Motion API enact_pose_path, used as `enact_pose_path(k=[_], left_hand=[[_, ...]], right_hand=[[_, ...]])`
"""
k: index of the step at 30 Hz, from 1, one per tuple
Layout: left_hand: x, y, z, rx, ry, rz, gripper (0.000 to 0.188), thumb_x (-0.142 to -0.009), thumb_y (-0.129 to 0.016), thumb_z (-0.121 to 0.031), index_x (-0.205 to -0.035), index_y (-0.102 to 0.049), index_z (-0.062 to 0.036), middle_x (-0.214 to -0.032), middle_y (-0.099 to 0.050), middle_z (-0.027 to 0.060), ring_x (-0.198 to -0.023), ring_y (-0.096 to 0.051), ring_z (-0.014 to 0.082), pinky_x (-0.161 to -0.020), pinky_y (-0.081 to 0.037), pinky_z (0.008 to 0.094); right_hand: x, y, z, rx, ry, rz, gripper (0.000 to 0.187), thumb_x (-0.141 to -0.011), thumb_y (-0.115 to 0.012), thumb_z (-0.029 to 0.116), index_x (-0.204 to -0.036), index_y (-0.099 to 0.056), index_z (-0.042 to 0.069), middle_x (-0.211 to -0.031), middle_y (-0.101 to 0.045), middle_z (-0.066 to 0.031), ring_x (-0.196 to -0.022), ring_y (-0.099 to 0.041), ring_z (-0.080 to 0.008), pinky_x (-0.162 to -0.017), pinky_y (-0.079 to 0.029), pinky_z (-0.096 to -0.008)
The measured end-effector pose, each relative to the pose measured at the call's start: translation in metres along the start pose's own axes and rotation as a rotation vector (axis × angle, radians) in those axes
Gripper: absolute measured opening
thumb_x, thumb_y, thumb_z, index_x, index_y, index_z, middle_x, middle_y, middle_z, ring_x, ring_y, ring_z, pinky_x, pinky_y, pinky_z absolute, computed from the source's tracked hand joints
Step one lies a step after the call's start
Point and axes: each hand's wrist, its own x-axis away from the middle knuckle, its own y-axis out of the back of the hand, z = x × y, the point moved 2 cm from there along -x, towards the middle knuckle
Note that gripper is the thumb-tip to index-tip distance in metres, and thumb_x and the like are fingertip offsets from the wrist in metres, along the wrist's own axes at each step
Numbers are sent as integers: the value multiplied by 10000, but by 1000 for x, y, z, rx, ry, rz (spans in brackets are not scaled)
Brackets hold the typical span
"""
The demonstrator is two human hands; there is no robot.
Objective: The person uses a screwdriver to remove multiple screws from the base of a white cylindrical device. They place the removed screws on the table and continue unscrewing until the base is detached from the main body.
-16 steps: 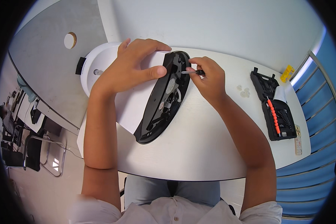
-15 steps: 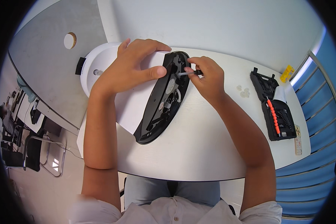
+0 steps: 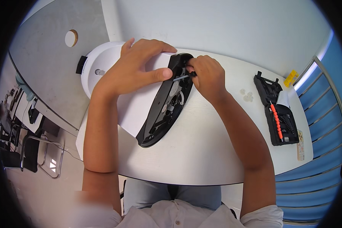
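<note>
A white appliance point(image 3: 135, 114) lies on its side on the white table point(image 3: 201, 155). Its black base point(image 3: 150, 129) faces right, showing recesses, a round label and small fittings. With fingers spread and thumb at the base's edge, my left hand point(image 3: 135, 68) rests on the white body. My right hand point(image 3: 209, 78) is closed around the dark handle of a screwdriver point(image 3: 182, 78). The thin metal shaft points left over the upper part of the base; whether its tip touches a screw cannot be made out.
At the right lies an open black tool case point(image 3: 283, 125) with an orange flexible shaft point(image 3: 276, 122) across it. Small clear pieces point(image 3: 248, 96) lie left of the case. A yellow packet point(image 3: 291, 78) and a pale strip point(image 3: 300, 146) sit near the table's right edge, beside a metal railing point(image 3: 326, 102).
My right hand has moved slightly up and left, and the screwdriver now slants across the base, its shaft shifted left. My left hand stays on the white body.
</note>
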Motion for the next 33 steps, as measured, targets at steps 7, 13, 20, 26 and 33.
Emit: enact_pose_path(k=[7,13,20,26,33], left_hand=[[2,2,0,-10,16,24,725,-797,-520,-688,-1228,-560,-107,-1246,-565,42,-1249,-444,243,-1111,-81,552],[1,1,-1,5,17,24,715,-797,-524,-685,-1228,-563,-116,-1251,-565,39,-1251,-447,242,-1115,-71,554],[0,-1,1,-11,15,19,735,-807,-480,-706,-1243,-548,-118,-1262,-557,37,-1268,-437,240,-1120,-39,547],[1,-3,3,15,-8,-55,628,-784,-570,-642,-1165,-599,-144,-1192,-590,44,-1197,-484,241,-1122,-68,541],[-1,-1,-2,11,2,31,700,-807,-507,-663,-1230,-550,-107,-1249,-558,45,-1257,-435,247,-1119,-50,549]], right_hand=[[2,14,-8,-12,-160,-13,148,-730,-686,38,-799,-561,75,-686,-553,-35,-621,-543,-215,-560,-423,-314],[45,45,-73,-186,-975,565,146,-846,-631,166,-870,-619,23,-727,-603,-111,-643,-545,-216,-639,-446,-340],[107,36,-93,-145,-1043,969,118,-795,-639,144,-809,-635,27,-735,-621,-114,-688,-572,-243,-650,-448,-357],[106,35,-89,-129,-1049,1020,128,-781,-654,156,-797,-634,30,-749,-628,-118,-701,-583,-250,-656,-454,-361],[65,55,-91,-381,-1198,450,181,-820,-632,142,-962,-616,30,-745,-607,-61,-687,-538,-149,-659,-439,-293]])
